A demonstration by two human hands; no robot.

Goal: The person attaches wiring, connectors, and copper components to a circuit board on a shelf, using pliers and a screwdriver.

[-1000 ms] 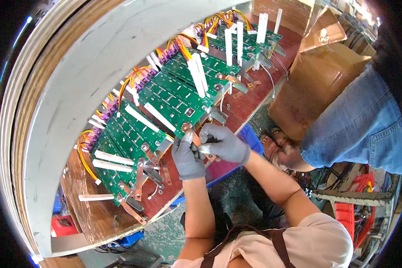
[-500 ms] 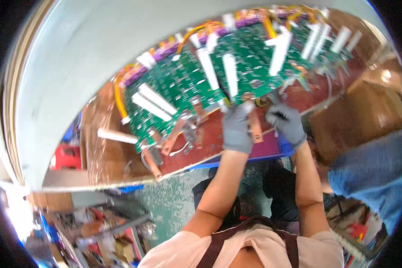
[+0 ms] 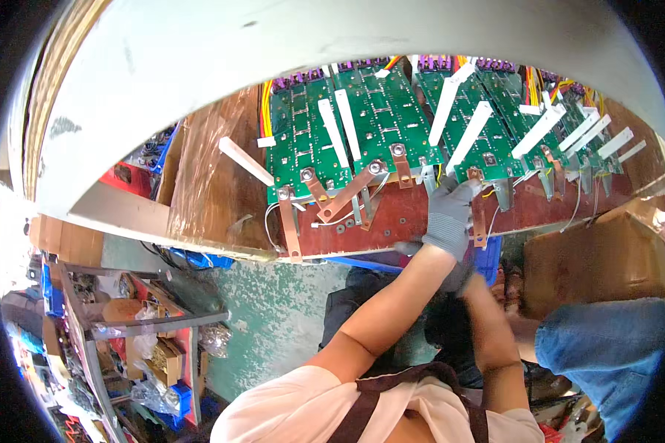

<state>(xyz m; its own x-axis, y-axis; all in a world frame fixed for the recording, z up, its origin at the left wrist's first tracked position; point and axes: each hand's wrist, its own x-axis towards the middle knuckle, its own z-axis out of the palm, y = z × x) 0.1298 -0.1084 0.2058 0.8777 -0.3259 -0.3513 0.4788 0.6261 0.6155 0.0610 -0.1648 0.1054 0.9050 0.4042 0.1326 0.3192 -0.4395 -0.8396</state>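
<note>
A row of green circuit boards (image 3: 362,125) with white bar-shaped parts, copper strips and yellow-orange wires lies on a reddish-brown table (image 3: 414,218). My left hand (image 3: 447,214), in a grey glove, reaches up to the near edge of one board. Its fingers curl on that edge beside a hanging copper strip (image 3: 479,221). My right hand (image 3: 459,277), also gloved, sits lower at the table's front edge. It is mostly hidden under my left forearm, so I cannot see whether it holds anything. Crossed copper strips (image 3: 343,196) hang from the left board.
A cardboard box (image 3: 591,258) stands at right, with another person's jeans-clad leg (image 3: 606,347) beside it. A blue bin (image 3: 489,258) sits under the table edge. Metal shelving with parts (image 3: 148,347) is at lower left. A white curved surface (image 3: 273,59) arches overhead.
The view has swung, putting the boards across the upper middle. My right hand dropped from the board edge to below my left forearm. My left hand stayed at the board edge.
</note>
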